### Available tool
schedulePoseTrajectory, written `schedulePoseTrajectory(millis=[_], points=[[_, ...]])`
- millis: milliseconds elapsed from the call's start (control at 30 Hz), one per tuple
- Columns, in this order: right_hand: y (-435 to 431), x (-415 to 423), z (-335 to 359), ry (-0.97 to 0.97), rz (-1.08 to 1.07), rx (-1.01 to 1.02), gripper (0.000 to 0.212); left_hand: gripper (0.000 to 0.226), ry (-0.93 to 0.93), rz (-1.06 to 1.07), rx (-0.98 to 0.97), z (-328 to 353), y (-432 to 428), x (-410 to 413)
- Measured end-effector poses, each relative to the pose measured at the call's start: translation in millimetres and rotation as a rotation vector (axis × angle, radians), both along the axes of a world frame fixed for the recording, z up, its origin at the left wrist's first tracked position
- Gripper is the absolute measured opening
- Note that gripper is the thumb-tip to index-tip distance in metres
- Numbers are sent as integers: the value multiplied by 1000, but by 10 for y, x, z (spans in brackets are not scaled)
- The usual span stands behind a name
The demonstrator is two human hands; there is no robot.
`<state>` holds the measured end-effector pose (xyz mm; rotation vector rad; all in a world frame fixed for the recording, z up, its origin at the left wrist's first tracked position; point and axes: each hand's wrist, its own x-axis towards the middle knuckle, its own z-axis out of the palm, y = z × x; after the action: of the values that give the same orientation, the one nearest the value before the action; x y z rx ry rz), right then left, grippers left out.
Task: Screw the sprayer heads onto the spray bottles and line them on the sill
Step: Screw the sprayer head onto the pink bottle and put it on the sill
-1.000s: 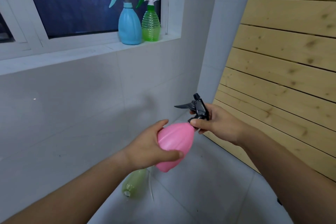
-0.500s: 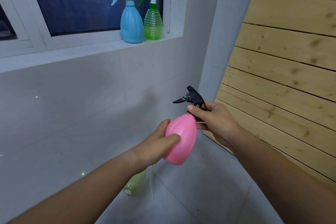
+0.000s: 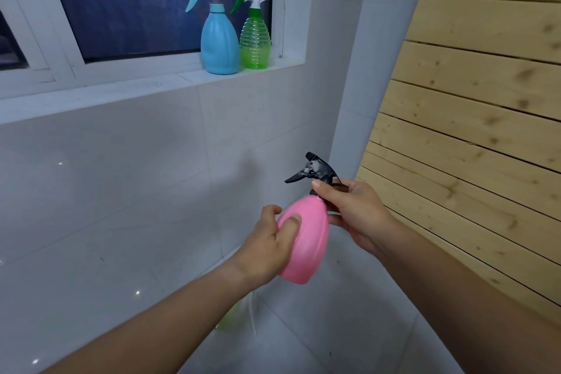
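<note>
- The left hand [image 3: 267,247] wraps the belly of the pink bottle [image 3: 306,240], fingers curled round its near side. The right hand [image 3: 355,212] is closed at the neck, thumb and fingers pinched on the collar just under the black sprayer head [image 3: 315,171].
- The bottle sits in the air between the two hands, well below the sill [image 3: 151,91], tilted with its base towards the person and its trigger pointing left.
- Risk one: the collar may go on cross-threaded. The neck joint is hidden under the right hand's fingers, so whether the head sits square cannot be told. A crooked start would likely jam or leave the head loose.
- Risk two: the bottle's body looks smooth and rounded. If the left hand grips too lightly, the bottle would probably spin along with the collar and the thread would not tighten.
- Risk three: the sill is narrow, and the blue bottle [image 3: 220,39] and green bottle [image 3: 255,39] already stand there side by side, touching or nearly so, at its right end. Setting the pink one down carelessly next to the blue could knock either over.
- A pale green bottle [image 3: 227,320] lies on the floor below the forearm, mostly hidden, beside a thin white tube [image 3: 253,317]. A step back could tread on them.
- The pink bottle is opaque and glossy, egg-shaped with faint lengthwise ribs, and narrows to a short neck. Its sprayer head is black with a long trigger.
</note>
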<state>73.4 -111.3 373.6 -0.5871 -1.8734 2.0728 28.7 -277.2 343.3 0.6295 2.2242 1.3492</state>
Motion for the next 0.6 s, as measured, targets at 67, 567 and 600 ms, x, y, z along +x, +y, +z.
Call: schedulePoseTrajectory(millis=[67, 567, 600], points=[[14, 5, -11, 2, -16, -2, 15, 73, -78, -34, 25, 0, -20, -22], [-106, -55, -103, -56, -27, 28, 23, 74, -144, 50, 24, -49, 36, 131], [-93, -53, -103, -56, -34, 30, 25, 63, -161, 25, 45, -37, 30, 115]])
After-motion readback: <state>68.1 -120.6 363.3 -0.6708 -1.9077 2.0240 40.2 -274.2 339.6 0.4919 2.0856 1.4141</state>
